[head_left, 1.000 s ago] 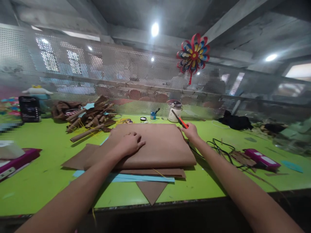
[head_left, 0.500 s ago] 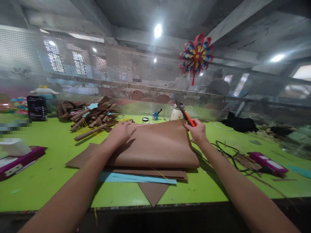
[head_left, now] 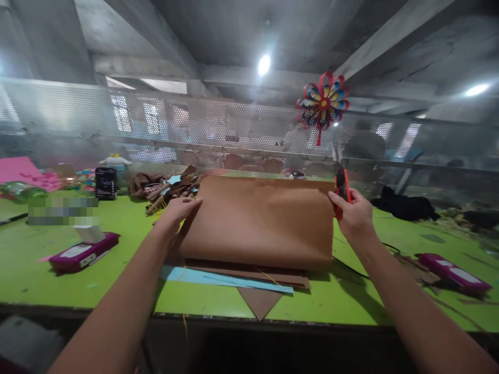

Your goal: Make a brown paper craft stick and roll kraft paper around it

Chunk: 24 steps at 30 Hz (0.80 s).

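I monitor 2 bare hands through the head view. The workpiece, a brown paper sheet (head_left: 257, 223), is positioned at the center of the green table (head_left: 128, 291), with its far edge raised and its near side curving in a rounded fold. I read the left hand (head_left: 177, 213) as clamped on the sheet's left edge, fingertips at the margin. I read the right hand (head_left: 357, 213) as closed around an orange-and-black cutter (head_left: 342, 184), its blade pointing upward and blurred; the thumb contacts the sheet's upper right corner.

Below the sheet's near edge I note light-blue strips (head_left: 230, 279) and a brown triangular point (head_left: 260, 301) directed toward the table edge. A black cable (head_left: 353, 269) runs from beside the sheet toward the right.

I locate 1 magenta block (head_left: 74, 258) at left and another at right. A phone (head_left: 105, 183) stands upright near a pile of brown rolls (head_left: 158, 200). Behind the table extends a perforated screen (head_left: 218, 122); a multicolored flower ornament (head_left: 324, 104) hangs above.
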### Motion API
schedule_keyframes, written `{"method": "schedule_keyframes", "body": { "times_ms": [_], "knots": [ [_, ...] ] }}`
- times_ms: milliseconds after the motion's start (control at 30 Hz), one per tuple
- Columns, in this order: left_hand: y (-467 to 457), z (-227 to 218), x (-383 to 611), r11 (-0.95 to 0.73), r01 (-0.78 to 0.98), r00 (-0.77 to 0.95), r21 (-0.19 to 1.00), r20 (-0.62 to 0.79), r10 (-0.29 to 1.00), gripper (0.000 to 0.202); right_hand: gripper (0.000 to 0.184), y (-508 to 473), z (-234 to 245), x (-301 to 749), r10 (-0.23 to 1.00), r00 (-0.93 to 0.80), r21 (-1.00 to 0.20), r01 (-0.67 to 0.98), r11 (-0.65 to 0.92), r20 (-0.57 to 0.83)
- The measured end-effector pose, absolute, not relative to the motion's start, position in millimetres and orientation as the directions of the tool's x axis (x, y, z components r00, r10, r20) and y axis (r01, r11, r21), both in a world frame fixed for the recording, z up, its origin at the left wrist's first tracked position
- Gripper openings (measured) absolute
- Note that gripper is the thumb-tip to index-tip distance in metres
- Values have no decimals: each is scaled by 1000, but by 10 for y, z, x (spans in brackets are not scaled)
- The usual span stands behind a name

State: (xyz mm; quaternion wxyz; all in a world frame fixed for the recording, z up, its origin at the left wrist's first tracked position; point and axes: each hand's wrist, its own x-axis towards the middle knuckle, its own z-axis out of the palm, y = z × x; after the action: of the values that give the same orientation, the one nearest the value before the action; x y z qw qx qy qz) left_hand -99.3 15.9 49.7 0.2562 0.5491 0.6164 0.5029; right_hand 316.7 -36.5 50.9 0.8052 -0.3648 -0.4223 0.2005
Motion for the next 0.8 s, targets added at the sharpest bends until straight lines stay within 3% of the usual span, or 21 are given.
{"method": "schedule_keyframes", "body": {
  "times_ms": [100,300,433,500,600,700,800],
  "knots": [
    [-43,590,-946,-186,360,-208,914,273,939,53,35,-443,557,3195,629,552,-733,-47,678,547],
    [-396,618,-1020,-284,0,-23,959,284,958,52,36,-665,512,3195,669,544,-734,-136,666,506],
    [-617,576,-1103,-273,-20,7,962,273,962,50,35,-782,487,3310,729,489,-766,-173,619,479],
    [-693,554,-1113,-221,-7,21,975,221,975,49,33,-757,462,3432,753,460,-821,-82,564,471],
    [-770,495,-1114,-109,84,-10,990,110,994,47,25,-662,324,3644,771,499,-917,253,308,396],
    [-839,399,-1131,-32,184,-46,982,41,998,45,17,-621,73,3806,748,564,-900,424,103,351],
    [-925,326,-1147,82,286,-92,955,-57,994,41,16,-696,-150,3861,730,569,-850,526,29,377]
  ]
}}
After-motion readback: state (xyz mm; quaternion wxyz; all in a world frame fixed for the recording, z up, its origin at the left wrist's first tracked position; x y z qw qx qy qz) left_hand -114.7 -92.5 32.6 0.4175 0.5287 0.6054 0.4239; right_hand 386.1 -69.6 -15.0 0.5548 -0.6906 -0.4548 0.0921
